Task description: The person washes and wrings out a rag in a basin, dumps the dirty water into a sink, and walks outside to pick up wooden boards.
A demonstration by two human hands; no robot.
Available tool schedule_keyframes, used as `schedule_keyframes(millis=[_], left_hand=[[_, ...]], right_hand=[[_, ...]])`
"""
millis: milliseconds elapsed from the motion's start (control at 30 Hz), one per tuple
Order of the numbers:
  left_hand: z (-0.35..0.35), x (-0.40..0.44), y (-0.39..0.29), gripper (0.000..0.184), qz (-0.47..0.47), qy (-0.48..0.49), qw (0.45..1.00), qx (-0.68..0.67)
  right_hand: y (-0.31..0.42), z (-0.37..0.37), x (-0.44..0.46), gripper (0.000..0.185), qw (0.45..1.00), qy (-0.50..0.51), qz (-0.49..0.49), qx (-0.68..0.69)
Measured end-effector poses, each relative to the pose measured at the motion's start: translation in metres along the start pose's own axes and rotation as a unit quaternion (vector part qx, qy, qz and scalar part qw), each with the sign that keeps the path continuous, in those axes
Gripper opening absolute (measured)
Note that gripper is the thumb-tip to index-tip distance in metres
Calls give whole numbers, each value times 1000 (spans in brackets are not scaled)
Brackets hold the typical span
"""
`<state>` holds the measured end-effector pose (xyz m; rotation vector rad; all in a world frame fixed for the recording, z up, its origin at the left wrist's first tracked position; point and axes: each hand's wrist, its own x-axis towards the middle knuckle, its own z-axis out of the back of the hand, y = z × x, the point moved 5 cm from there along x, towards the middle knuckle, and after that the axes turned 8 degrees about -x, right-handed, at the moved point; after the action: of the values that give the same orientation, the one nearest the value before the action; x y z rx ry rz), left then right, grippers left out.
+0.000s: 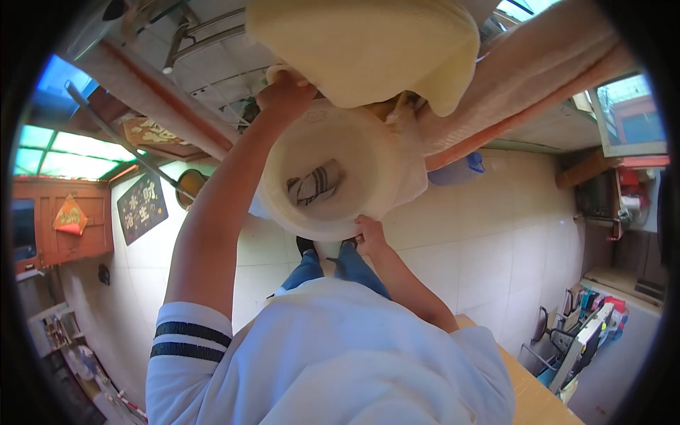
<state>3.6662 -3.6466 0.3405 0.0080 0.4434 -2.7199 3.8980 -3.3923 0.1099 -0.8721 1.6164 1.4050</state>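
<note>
A white round basin (294, 152) is tilted in front of my body, and a striped cloth (315, 183) lies inside it. My right hand (370, 236) grips the basin's near rim, thumb and fingers pressed together. Up at the basin's far left edge, my left hand (285, 97) has its fingers curled; what they hold is too small to make out. A pale yellow cloth (361, 53) hangs above the basin, close to my left hand. Behind the basin's right side is a whitish translucent sheet or bag (414, 152).
Long pink-and-white textiles (524, 81) hang across both sides. A metal rack (205, 46) stands at the upper left. On the tiled floor lies a dark mat (142, 207), and a blue bag (459, 170) is beyond the basin. A wooden surface (528, 382) is at lower right.
</note>
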Motion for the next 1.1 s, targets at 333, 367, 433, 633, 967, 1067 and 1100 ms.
schedule_keyframes(millis=[333,367,433,633,967,1067,1100], left_hand=[[0,7,1,71,-34,-3,999,-17],[0,8,3,71,-33,0,999,-20],[1,7,3,70,-45,0,998,-32],[4,5,5,63,-56,8,997,-47],[6,5,4,56,-67,31,997,17],[1,10,2,61,-112,28,989,90],[3,9,0,51,-109,54,988,97]], right_hand=[[11,-4,-3,10,1000,-5,25,15],[11,-4,-4,10,1000,-9,22,11],[12,-5,-7,10,1000,-17,16,4],[10,-6,-7,11,1000,-20,15,15],[10,-5,-8,11,999,-33,27,-4],[9,-4,-7,11,999,-27,34,-6],[9,-4,-7,11,999,-22,35,-6]])
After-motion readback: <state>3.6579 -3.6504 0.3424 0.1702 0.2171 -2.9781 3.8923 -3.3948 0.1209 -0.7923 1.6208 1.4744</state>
